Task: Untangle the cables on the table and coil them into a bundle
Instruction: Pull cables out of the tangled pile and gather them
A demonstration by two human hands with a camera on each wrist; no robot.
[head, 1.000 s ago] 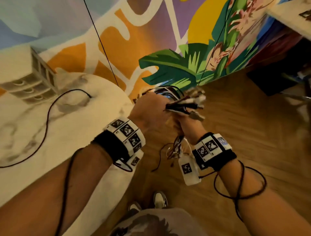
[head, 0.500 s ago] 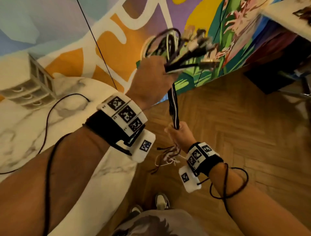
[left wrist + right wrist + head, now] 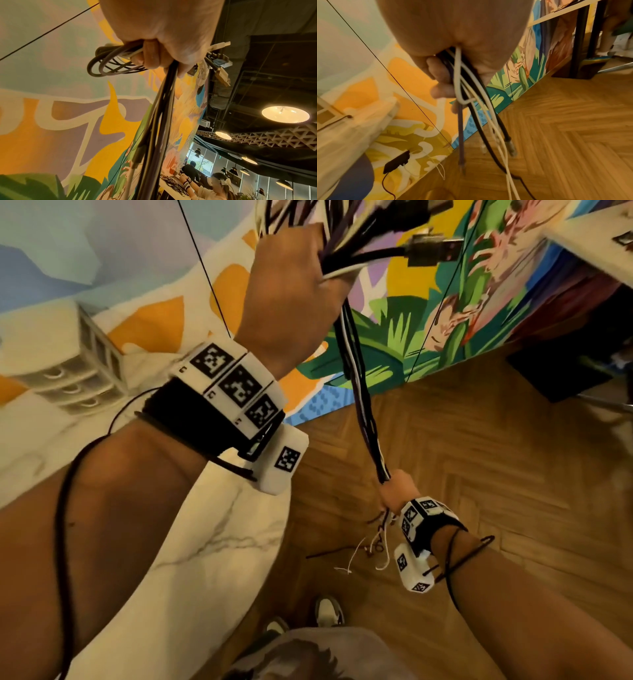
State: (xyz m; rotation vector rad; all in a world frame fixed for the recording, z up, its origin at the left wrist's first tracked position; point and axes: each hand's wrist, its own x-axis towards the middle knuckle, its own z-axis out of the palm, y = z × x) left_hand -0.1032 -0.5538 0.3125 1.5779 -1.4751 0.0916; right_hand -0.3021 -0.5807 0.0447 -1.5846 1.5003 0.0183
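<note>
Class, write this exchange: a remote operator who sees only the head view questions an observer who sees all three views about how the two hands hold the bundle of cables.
Operator: The left hand lifts the mixed black, white and purple cables out of my frame. What is beyond the fist?
Observer: Grey cable loops stick out beside it, already coiled.
Operator: And under the right hand?
Observer: Loose ends hang free; one thin white cable is kinked into a hook just below the grip.
Operator: Any plugs there?
Observer: Yes, a metal plug on a black lead hangs above the wooden herringbone floor.
</note>
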